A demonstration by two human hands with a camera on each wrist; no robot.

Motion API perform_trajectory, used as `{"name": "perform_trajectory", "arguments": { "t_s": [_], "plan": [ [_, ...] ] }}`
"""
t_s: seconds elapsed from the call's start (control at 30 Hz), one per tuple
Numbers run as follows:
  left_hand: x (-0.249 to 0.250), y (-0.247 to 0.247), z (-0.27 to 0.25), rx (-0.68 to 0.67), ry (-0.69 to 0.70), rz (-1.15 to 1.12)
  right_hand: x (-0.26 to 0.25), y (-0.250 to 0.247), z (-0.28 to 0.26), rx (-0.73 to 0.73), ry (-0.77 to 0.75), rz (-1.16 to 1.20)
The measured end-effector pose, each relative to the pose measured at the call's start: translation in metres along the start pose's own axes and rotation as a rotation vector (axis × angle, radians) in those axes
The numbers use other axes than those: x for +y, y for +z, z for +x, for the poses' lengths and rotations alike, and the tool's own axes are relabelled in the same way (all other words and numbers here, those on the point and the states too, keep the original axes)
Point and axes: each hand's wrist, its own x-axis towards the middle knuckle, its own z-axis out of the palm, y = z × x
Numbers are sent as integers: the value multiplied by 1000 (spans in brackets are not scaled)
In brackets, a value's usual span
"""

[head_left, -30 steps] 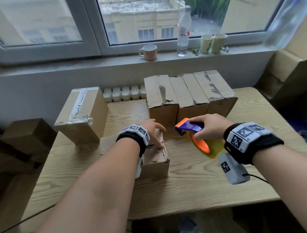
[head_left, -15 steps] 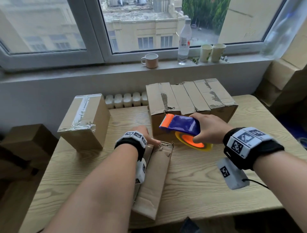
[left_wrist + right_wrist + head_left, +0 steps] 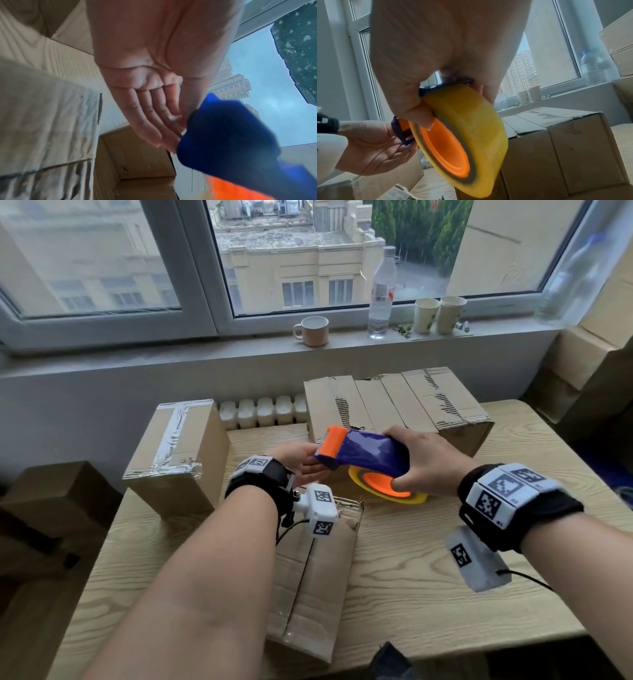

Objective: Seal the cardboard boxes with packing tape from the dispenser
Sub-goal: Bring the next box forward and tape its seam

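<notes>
A mug [image 3: 311, 331], a clear bottle [image 3: 381, 294] and two paper cups [image 3: 439, 314] stand on the windowsill [image 3: 171, 350].

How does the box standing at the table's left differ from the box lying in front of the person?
The standing box is upright, with clear tape across its top and down one side. The lying box lies flat beside the left forearm; its centre seam looks untaped, though glare near its near end makes that uncertain. Both are plain brown cardboard resting on the wooden table.
</notes>
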Motion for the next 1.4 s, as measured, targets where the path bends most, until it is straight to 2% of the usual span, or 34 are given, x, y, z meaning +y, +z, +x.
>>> {"name": "perform_trajectory", "arguments": {
  "t_s": [0.17,0.3,0.43,0.63,0.8,0.93,1.13,1.27,1.4],
  "plan": [
    [-1,-4,-2,68,24,-17,-5,2,2,0,-1,11],
    [-3,-11,1,132,73,68,-17,5,2,-60,-35,30],
    [-5,-25,-1,160,70,136,-27,4,3,-132,-97,-64],
    [-24,-69,-9,208,58,100,-21,-15,-9,-208,-88,-254],
    [-29,-59,-12,208,2,214,-26,-14,-16,-212,-96,-437],
    [-32,-59,-7,248,-4,282,-24,-14,-17,-222,-79,-454],
    [-35,-54,0,321,68,340,-23,-13,-14,-254,-55,-433],
    [-37,-53,7,445,102,387,-20,-10,-12,-244,-47,-429],
    [-39,-51,11,451,104,398,-19,-9,-9,-254,-35,-437]
  ]
}}
